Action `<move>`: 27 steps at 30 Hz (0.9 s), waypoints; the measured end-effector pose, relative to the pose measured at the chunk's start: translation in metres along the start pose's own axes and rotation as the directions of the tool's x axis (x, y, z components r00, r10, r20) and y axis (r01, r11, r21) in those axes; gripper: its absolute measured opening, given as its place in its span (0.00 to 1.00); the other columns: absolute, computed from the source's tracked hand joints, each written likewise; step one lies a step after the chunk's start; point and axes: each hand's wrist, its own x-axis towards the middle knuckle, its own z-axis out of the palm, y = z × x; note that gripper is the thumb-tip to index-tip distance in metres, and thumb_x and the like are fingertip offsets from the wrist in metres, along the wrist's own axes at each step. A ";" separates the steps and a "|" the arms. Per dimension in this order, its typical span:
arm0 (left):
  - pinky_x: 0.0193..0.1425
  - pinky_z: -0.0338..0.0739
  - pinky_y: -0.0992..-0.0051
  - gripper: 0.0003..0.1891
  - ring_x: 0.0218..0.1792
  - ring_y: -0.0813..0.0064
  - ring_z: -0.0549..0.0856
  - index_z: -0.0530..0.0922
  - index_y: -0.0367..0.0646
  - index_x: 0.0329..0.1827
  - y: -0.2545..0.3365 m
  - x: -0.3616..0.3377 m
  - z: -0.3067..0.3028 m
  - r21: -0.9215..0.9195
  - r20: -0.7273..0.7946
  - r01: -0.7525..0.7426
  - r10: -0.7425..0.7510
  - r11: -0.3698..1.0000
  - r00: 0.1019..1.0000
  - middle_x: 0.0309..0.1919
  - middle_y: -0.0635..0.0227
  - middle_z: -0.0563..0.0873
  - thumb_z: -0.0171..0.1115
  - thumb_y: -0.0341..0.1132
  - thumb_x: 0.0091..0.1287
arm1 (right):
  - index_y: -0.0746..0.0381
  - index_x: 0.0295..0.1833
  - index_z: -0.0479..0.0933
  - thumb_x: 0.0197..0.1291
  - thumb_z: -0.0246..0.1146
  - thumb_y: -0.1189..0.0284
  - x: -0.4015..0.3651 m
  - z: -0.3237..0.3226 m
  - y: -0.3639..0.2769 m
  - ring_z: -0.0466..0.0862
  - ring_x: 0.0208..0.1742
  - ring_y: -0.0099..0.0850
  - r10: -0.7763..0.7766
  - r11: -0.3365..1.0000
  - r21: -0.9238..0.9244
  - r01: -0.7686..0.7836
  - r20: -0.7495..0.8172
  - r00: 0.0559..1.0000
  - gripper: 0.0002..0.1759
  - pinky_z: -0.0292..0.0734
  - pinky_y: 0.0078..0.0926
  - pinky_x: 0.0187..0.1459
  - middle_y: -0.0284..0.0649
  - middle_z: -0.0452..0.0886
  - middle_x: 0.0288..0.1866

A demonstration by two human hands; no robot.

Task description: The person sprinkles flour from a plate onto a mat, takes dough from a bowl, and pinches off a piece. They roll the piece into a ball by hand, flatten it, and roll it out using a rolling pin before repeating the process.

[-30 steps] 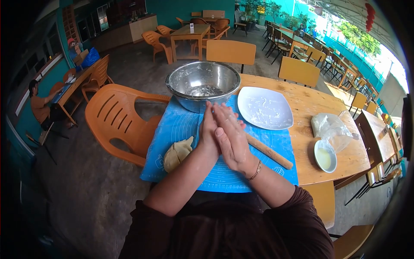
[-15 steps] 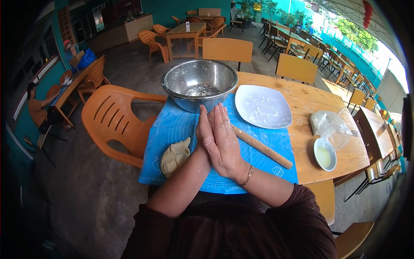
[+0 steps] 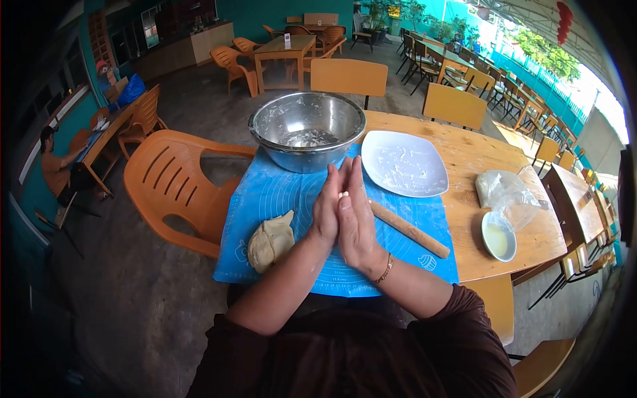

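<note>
My left hand [image 3: 326,211] and my right hand [image 3: 359,222] are pressed palm to palm above a blue silicone mat [image 3: 279,192]. A small pale bit of dough [image 3: 343,195] shows between the palms near the fingers. Both hands are dusted with flour. A beige lump of dough [image 3: 271,242] lies on the mat just left of my left wrist. A wooden rolling pin [image 3: 413,231] lies slanted on the mat to the right of my right hand. A steel mixing bowl [image 3: 306,129] with flour residue stands at the mat's far edge.
A floury white square plate [image 3: 406,163] sits right of the bowl on the wooden table [image 3: 478,156]. A plastic bag [image 3: 507,194] and a small white bowl of pale liquid [image 3: 499,237] stand at the right. An orange plastic chair [image 3: 174,184] is on the left. A person [image 3: 53,166] sits far left.
My pressed hands have slid against each other: the left moved forward and the right drew level with it, fingertips now nearly aligned. The dough lump and rolling pin have not moved.
</note>
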 end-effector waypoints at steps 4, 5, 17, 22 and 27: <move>0.76 0.56 0.71 0.35 0.71 0.69 0.67 0.61 0.33 0.74 -0.016 0.013 -0.017 -0.112 0.129 -0.045 0.059 0.993 0.990 0.71 0.58 0.68 0.29 0.56 0.80 | 0.72 0.78 0.37 0.75 0.39 0.56 0.012 -0.002 0.010 0.35 0.81 0.60 -0.012 0.971 -0.239 0.016 0.017 1.000 0.39 0.33 0.47 0.78 0.65 0.38 0.80; 0.76 0.56 0.71 0.35 0.71 0.69 0.67 0.58 0.32 0.75 -0.017 0.010 -0.013 -0.168 0.208 -0.026 0.061 0.985 0.976 0.71 0.57 0.68 0.29 0.55 0.80 | 0.70 0.79 0.41 0.75 0.37 0.54 0.021 -0.008 0.012 0.37 0.81 0.60 -0.010 0.948 -0.318 -0.006 -0.049 0.999 0.39 0.33 0.47 0.78 0.65 0.42 0.80; 0.58 0.78 0.75 0.22 0.55 0.75 0.81 0.70 0.28 0.63 -0.034 -0.001 0.001 0.188 0.103 -0.124 0.106 0.974 0.989 0.56 0.60 0.81 0.60 0.18 0.65 | 0.75 0.56 0.76 0.72 0.41 0.42 0.048 -0.066 0.028 0.81 0.47 0.36 0.482 0.829 0.367 -0.422 -0.088 0.872 0.42 0.76 0.34 0.49 0.50 0.82 0.48; 0.46 0.84 0.77 0.25 0.46 0.72 0.86 0.71 0.28 0.59 -0.035 0.007 -0.014 0.537 -0.115 -0.204 0.310 0.818 0.944 0.49 0.57 0.82 0.68 0.17 0.58 | 0.72 0.49 0.79 0.65 0.66 0.64 0.044 -0.053 0.032 0.81 0.36 0.23 0.381 0.880 0.194 -0.433 0.253 0.889 0.19 0.76 0.20 0.36 0.39 0.82 0.39; 0.49 0.84 0.67 0.24 0.52 0.68 0.83 0.67 0.29 0.62 -0.024 0.010 -0.017 0.225 -0.087 -0.155 0.178 0.962 0.980 0.54 0.52 0.78 0.62 0.31 0.66 | 0.72 0.47 0.79 0.66 0.66 0.66 0.046 -0.063 0.020 0.82 0.35 0.23 0.429 0.698 0.457 -0.551 0.350 0.833 0.18 0.78 0.21 0.36 0.41 0.84 0.37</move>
